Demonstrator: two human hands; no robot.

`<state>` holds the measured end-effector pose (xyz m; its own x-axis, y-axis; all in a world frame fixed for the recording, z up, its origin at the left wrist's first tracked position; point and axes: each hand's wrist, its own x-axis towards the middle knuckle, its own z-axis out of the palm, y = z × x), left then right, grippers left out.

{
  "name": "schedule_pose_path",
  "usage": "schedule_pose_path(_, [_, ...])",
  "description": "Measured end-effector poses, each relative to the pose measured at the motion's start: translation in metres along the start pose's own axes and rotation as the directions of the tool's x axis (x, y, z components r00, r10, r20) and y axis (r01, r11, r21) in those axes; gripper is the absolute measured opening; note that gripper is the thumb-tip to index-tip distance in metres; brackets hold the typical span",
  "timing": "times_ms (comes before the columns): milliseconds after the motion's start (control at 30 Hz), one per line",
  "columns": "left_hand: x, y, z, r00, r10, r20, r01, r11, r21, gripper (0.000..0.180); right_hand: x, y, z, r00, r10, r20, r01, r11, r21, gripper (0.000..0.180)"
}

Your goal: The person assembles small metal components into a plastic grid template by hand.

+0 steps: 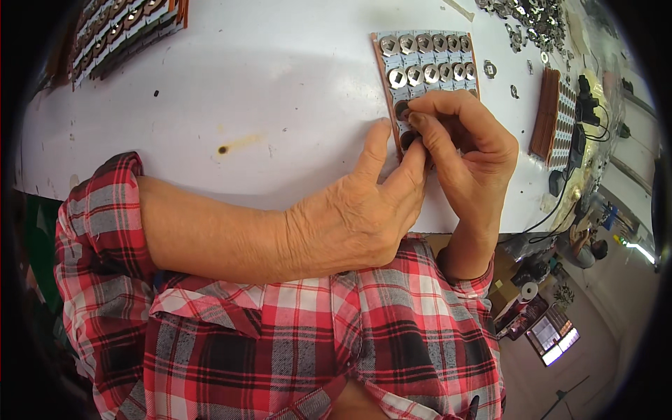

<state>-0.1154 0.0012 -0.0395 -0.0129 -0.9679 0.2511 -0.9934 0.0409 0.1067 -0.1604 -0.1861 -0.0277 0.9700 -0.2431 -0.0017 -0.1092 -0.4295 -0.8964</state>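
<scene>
A blue-grey panel (pixel 413 59) with a brown edge lies on the white table, bearing rows of round silver metal clips (pixel 397 77). Over its third row, my right hand (pixel 476 140) has thumb and forefinger pinched together at the left end. A dark round spot (pixel 402 110) shows beside those fingertips; whatever they pinch is too small and covered to name. My left hand (pixel 364 210) rests at the panel's near left side, thumb and forefinger stretched apart, its fingertips touching the lower rows. Both hands hide the panel's near part.
A pile of loose metal clips (pixel 535 21) spreads across the far right, with single ones (pixel 490 68) nearer. Stacked panels stand at the right (pixel 553 122) and far left (pixel 129 35). Black cables (pixel 591 115) run along the right edge. Another person (pixel 584 248) sits beyond.
</scene>
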Motion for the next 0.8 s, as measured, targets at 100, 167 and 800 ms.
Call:
schedule_pose_path(100, [0.002, 0.0, 0.001, 1.0, 0.0, -0.002, 0.0, 1.0, -0.016, 0.041, 0.002, 0.0, -0.009, 0.994, -0.071, 0.083, 0.08, 0.99, -0.115, 0.014])
schedule_pose_path(167, [0.002, 0.0, 0.002, 1.0, -0.01, -0.03, 0.008, 0.998, -0.055, 0.041, 0.002, -0.002, -0.01, 0.995, -0.041, 0.088, 0.051, 0.992, -0.112, 0.014])
schedule_pose_path(800, [0.005, -0.004, 0.005, 0.996, -0.026, -0.09, 0.016, 0.994, -0.107, 0.035, 0.004, 0.008, 0.008, 0.986, -0.127, -0.112, 0.11, 0.983, -0.147, 0.016])
